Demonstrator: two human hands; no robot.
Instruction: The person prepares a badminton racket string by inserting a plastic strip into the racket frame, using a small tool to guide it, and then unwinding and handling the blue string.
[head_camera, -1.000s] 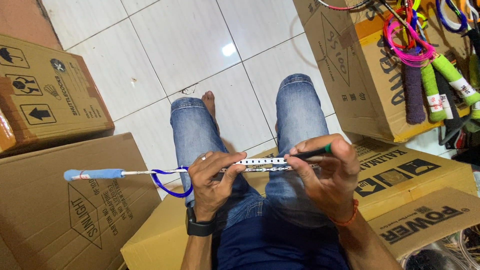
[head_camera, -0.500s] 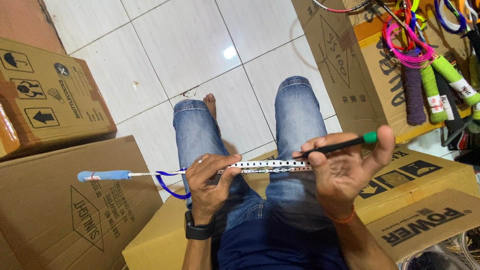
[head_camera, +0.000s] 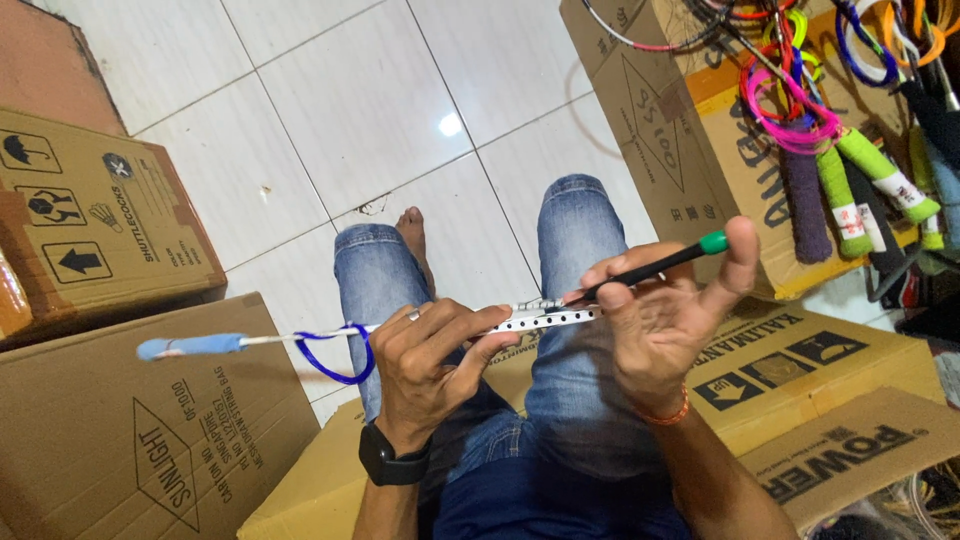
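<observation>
— What is held at the centre of the frame?

— A white racket frame (head_camera: 540, 318), seen edge-on and dotted with holes, is gripped by the left hand (head_camera: 425, 365) above the knees; its blue-wrapped handle (head_camera: 190, 346) is pointed toward the left edge.

— And the right hand (head_camera: 665, 320)?

— A black awl with a green cap (head_camera: 655, 266) is pinched there, its tip seemingly set against the frame, though contact is hard to judge. Cardboard boxes (head_camera: 790, 350) are seen all around.

Head-worn view, steeply downward, seemingly close
</observation>
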